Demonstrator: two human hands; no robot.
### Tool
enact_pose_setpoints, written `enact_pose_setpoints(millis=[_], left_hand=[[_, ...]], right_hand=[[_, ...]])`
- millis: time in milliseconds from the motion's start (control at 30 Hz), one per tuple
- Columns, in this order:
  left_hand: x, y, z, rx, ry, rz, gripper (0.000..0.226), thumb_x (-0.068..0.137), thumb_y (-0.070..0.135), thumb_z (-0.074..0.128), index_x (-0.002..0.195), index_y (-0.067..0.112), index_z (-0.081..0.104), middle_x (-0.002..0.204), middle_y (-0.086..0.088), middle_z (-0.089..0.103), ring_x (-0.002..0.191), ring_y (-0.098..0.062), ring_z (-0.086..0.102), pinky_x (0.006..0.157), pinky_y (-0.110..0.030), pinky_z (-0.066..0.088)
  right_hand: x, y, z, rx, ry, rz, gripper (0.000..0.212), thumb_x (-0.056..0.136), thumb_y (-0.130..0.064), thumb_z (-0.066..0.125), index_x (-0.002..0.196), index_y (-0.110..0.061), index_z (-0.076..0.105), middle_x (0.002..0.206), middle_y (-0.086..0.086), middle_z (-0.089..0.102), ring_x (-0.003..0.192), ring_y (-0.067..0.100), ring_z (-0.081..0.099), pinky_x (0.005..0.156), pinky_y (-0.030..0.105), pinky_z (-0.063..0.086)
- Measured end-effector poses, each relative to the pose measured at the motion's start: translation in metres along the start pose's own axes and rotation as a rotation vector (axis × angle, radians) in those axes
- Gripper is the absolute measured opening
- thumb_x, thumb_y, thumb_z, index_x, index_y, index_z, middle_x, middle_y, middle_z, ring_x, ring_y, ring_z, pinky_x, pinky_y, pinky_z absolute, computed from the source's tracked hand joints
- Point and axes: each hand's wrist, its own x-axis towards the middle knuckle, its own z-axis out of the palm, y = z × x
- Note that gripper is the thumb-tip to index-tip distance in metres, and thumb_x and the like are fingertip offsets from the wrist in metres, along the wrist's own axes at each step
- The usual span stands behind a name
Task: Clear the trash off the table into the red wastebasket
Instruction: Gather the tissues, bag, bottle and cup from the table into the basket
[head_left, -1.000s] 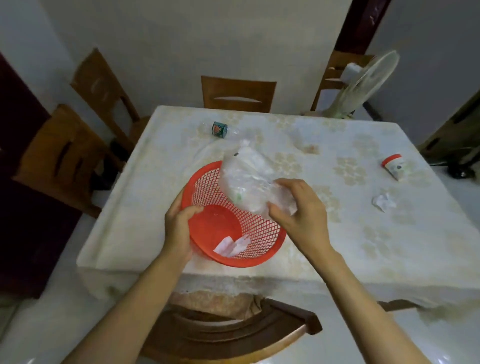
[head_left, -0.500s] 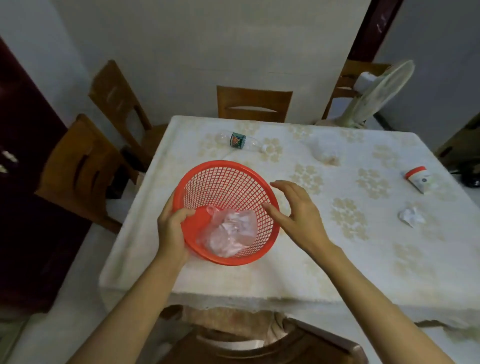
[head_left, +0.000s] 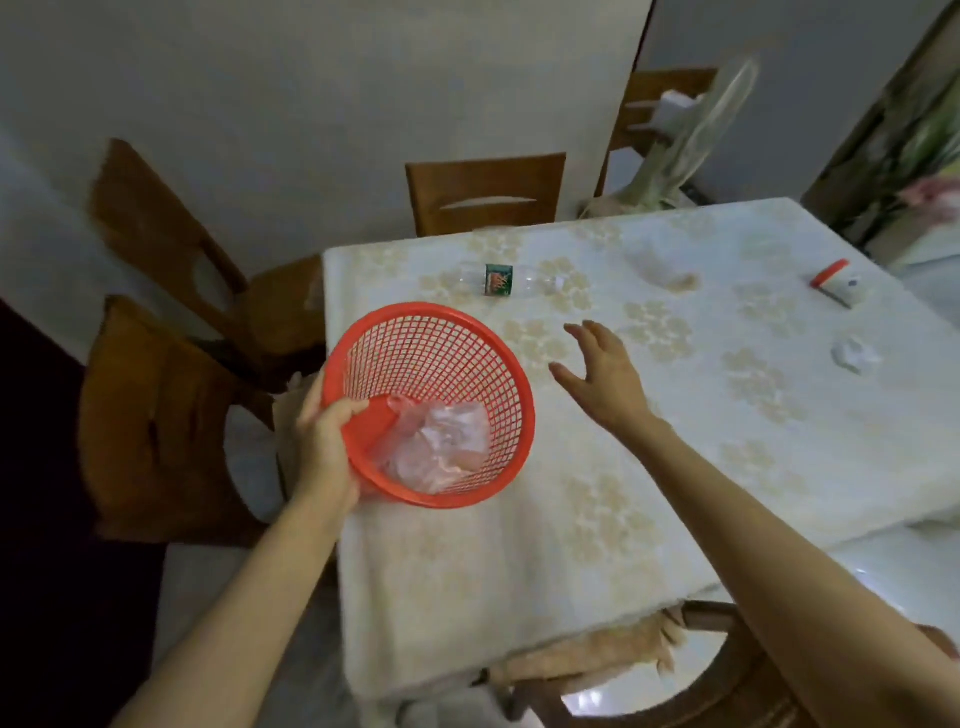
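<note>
Now my left hand (head_left: 324, 447) grips the red mesh plastic wastebasket (head_left: 441, 364) (tilted).
My right hand (head_left: 605, 376) hovers, fingers spread wide; clear labelled plastic bottle (head_left: 506, 279) at twelve o'clock.

Red wastebasket (head_left: 441, 364): glossy plastic mesh. Bag (head_left: 441, 447) inside it: clear crinkled plastic film. Desk (head_left: 597, 519) cover: matt patterned cloth. Bottle (head_left: 511, 280): clear plastic. Chairs (head_left: 485, 189): smooth wood.
</note>
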Motion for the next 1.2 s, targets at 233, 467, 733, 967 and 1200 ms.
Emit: enact_pose_setpoints(millis=[233, 467, 733, 967, 1200], left_hand=[[0.064, 0.007, -0.031, 0.154, 0.014, 0.033, 0.055, 0.061, 0.014, 0.063, 0.108, 0.041, 0.071, 0.122, -0.002, 0.068, 0.113, -0.029, 0.064, 0.100, -0.052, 0.050], [0.107, 0.010, -0.011, 0.187, 0.028, 0.067, 0.058, 0.058, 0.017, 0.063, 0.109, 0.046, 0.069, 0.117, 0.005, 0.070, 0.110, -0.022, 0.065, 0.091, -0.038, 0.055], [0.159, 0.004, 0.021, 0.123, 0.006, 0.108, 0.050, 0.075, -0.002, 0.056, 0.105, 0.036, 0.068, 0.097, 0.015, 0.074, 0.091, -0.007, 0.071, 0.066, -0.016, 0.054], [0.185, 0.002, 0.035, 0.145, -0.023, 0.135, 0.051, 0.079, -0.006, 0.056, 0.111, 0.031, 0.069, 0.099, 0.010, 0.076, 0.092, -0.010, 0.072, 0.068, -0.018, 0.055], [0.184, 0.012, 0.022, 0.119, 0.016, 0.106, 0.053, 0.081, -0.009, 0.053, 0.114, 0.030, 0.069, 0.109, 0.002, 0.073, 0.094, -0.013, 0.072, 0.067, -0.019, 0.055]], right_hand=[[0.102, -0.022, 0.038, -0.149, -0.097, 0.049, 0.069, 0.087, -0.041, 0.063, 0.144, -0.017, 0.033, 0.153, 0.013, 0.032, 0.140, 0.031, 0.029, 0.110, 0.045, 0.034], [0.208, -0.009, 0.105, -0.395, -0.189, -0.042, 0.074, 0.083, -0.038, 0.067, 0.143, -0.015, 0.031, 0.150, 0.017, 0.034, 0.140, 0.034, 0.028, 0.111, 0.049, 0.033], [0.288, 0.011, 0.177, -0.472, -0.193, -0.107, 0.078, 0.083, -0.036, 0.067, 0.146, -0.017, 0.025, 0.150, 0.015, 0.028, 0.140, 0.034, 0.023, 0.112, 0.050, 0.029], [0.331, 0.024, 0.199, -0.563, -0.200, -0.091, 0.082, 0.083, -0.040, 0.066, 0.146, -0.018, 0.020, 0.143, 0.016, 0.039, 0.134, 0.036, 0.035, 0.110, 0.052, 0.029], [0.311, 0.013, 0.178, -0.469, 0.001, -0.176, 0.070, 0.075, -0.027, 0.073, 0.134, -0.015, 0.039, 0.121, 0.020, 0.058, 0.108, 0.041, 0.054, 0.094, 0.049, 0.043]])
